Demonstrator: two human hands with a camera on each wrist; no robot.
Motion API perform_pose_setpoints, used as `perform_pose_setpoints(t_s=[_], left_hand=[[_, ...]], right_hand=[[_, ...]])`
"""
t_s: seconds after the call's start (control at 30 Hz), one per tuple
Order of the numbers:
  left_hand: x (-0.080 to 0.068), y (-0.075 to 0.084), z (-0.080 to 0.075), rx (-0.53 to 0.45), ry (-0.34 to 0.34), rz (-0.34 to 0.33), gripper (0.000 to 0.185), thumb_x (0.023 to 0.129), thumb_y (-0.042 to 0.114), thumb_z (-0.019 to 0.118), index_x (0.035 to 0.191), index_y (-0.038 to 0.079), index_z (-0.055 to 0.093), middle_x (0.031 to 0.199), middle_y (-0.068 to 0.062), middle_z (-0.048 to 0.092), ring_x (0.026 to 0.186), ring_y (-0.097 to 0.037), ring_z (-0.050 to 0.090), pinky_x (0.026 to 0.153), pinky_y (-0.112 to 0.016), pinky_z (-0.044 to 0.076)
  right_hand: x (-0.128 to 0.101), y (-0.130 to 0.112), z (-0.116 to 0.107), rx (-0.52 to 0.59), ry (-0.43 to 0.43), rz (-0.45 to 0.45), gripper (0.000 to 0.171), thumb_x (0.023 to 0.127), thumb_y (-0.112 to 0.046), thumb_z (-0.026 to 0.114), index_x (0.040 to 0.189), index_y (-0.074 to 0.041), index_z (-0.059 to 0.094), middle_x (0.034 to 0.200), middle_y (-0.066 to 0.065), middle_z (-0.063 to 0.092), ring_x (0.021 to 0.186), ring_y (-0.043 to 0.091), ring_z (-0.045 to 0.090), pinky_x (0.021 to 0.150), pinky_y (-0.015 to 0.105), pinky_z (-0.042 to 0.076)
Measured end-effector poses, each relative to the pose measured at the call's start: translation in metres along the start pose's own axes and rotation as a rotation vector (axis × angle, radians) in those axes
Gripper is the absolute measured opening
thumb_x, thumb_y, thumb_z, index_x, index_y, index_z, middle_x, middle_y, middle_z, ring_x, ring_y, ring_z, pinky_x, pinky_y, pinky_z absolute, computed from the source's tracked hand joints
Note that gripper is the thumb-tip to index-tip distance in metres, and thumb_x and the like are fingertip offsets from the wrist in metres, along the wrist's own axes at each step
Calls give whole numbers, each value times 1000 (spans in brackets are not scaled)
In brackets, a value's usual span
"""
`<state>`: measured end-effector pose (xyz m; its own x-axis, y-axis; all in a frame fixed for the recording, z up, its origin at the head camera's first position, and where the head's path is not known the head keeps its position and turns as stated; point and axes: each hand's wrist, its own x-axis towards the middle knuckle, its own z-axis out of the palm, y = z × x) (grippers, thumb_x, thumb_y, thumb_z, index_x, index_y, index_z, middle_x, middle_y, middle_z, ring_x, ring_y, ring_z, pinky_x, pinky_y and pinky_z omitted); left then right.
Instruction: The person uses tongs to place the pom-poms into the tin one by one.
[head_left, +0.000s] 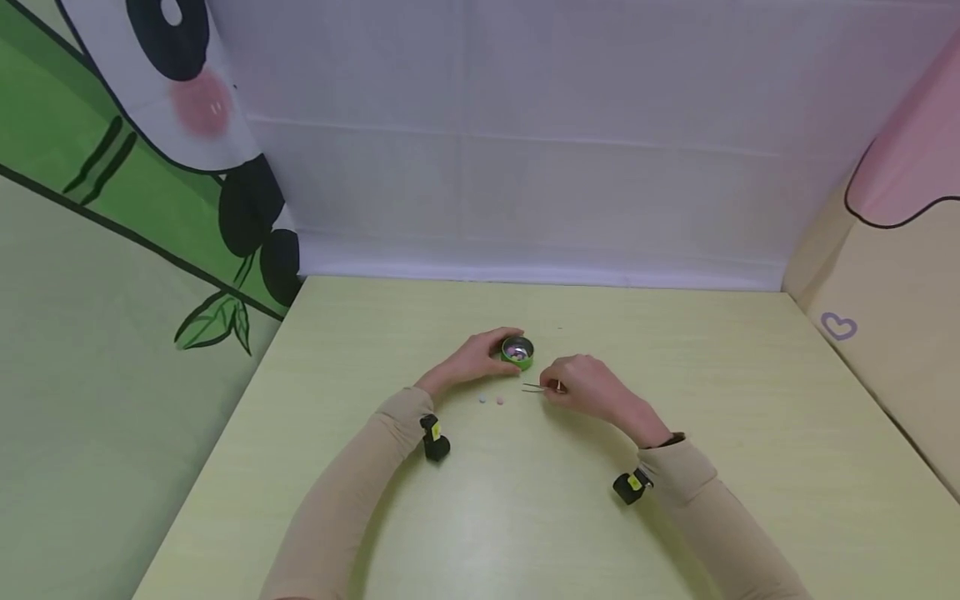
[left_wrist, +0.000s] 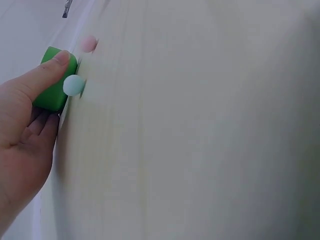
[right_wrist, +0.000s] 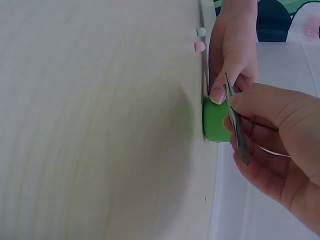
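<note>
Curling left hand around green cup; right hand pinching tweezers.

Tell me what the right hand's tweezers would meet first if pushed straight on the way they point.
Probably bare table: the tweezers in the right hand point between the green tin and the pink bead, though depth is unclear.

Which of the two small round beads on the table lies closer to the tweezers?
The pink bead: it lies beside the pale blue bead, on the side toward the metal tweezers in the right hand.
</note>
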<state>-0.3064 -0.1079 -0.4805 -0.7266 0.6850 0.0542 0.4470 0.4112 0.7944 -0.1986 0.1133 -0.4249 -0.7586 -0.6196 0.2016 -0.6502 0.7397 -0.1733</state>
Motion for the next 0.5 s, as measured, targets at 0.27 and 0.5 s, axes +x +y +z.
perform_pose_setpoints(t_s=[0.27,0.5], left_hand=[[1,-1,-1,9,1,1,78,83,25,81,149,10,42,147,-10,53,136,-26,51,118,-41,39],[2,-3,-1,-2,7,9,76,84,23,80,149,9,43,147,-10,53,134,-25,52,118,-40,41]], right_hand=[[8,-7,7,-9,-2,-57,9,87,-7,69,81,-13,70,70,-6,59,64,3,43,58,15,36],[14,-7,12,10,-24,-72,11,86,-7,69,77,-13,68,68,-6,56,63,3,41,58,16,34]])
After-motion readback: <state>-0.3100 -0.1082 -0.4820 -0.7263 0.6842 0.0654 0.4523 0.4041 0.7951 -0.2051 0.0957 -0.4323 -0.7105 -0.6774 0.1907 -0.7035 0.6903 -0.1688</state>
